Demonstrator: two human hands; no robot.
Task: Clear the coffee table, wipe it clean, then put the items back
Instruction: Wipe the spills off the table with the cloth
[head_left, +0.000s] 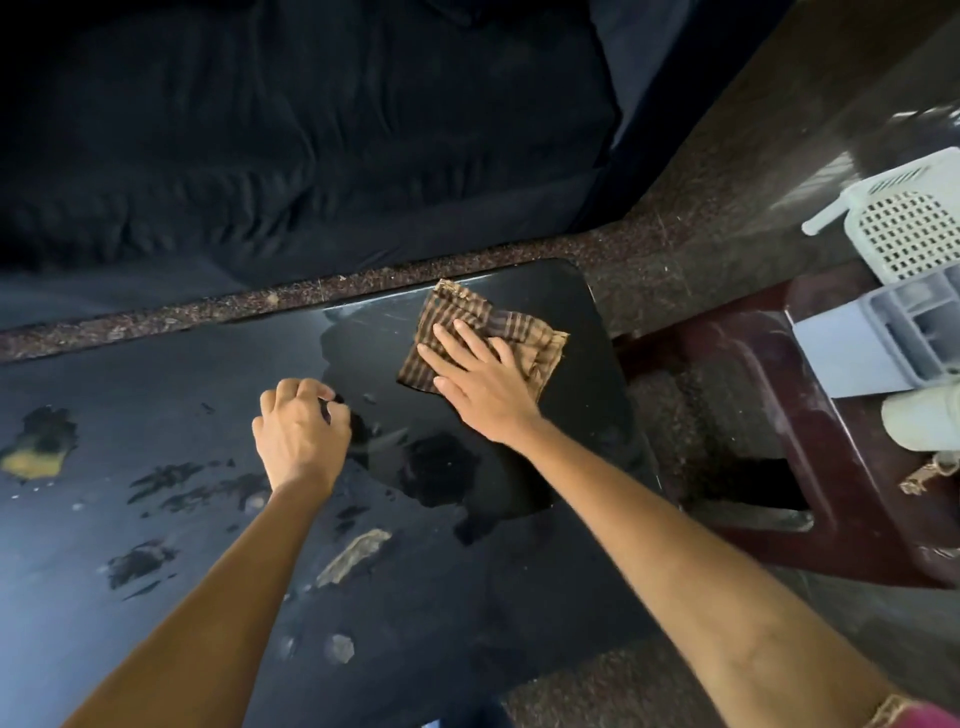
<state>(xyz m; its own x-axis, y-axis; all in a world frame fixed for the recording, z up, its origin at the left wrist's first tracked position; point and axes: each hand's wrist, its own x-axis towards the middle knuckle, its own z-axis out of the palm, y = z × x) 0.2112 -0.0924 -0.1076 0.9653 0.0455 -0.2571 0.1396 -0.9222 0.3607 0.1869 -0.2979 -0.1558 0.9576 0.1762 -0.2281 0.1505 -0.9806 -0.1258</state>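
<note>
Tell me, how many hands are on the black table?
2. The right hand presses flat on the checked cloth near the table's far right corner. The left hand rests curled on the tabletop beside it, nearer the middle.

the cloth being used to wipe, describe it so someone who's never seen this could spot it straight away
Start at the black coffee table in front of the dark sofa and go to its far right corner. The cloth lies there under the flat right hand. It is brown, checked and rumpled, the only fabric on the glossy top.
</note>
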